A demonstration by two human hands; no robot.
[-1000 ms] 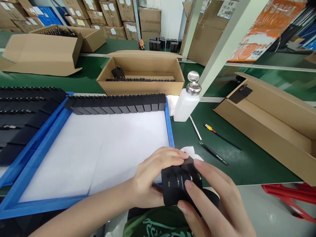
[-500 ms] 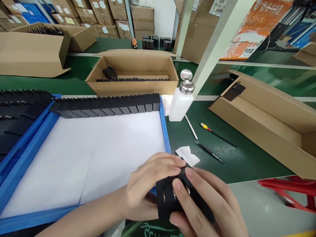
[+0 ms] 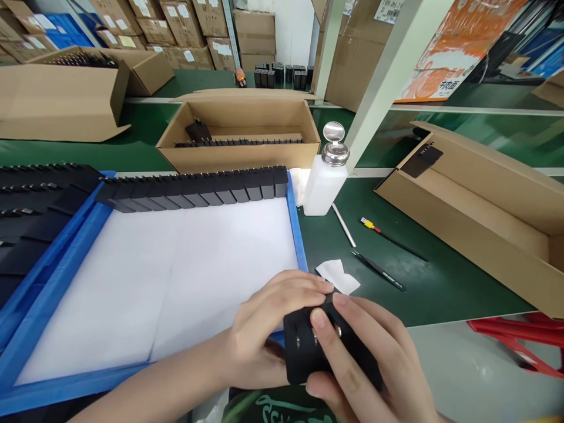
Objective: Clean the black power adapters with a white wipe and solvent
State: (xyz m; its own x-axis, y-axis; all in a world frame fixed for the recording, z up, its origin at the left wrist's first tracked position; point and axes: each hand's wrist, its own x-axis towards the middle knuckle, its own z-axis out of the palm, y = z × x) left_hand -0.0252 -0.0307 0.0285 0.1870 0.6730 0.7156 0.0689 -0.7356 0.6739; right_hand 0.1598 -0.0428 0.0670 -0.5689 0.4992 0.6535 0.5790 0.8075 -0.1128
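One blue tray (image 3: pixel 294 223) on the green surface (image 3: pixel 432 288), a single row of black adapters (image 3: pixel 194 188) along its far edge. My left hand (image 3: pixel 264 329) and right hand (image 3: pixel 365 364) both clasp one black adapter block (image 3: pixel 304 352) at the tray's near right corner, prongs up, right index finger across them. One white bottle (image 3: pixel 324 182), three slim tools (image 3: pixel 379 270) further right.

Orange poster (image 3: pixel 467 44): Chinese characters in white near lower edge, too blurred to read surely;
Black tweezers (image 3: pixel 379 271): small white brand print along the shank, illegible;
Green garment (image 3: pixel 282 408): pale lettering, cut off at bottom edge, unreadable;
Stacked cartons (image 3: pixel 185 23): white labels, print too small
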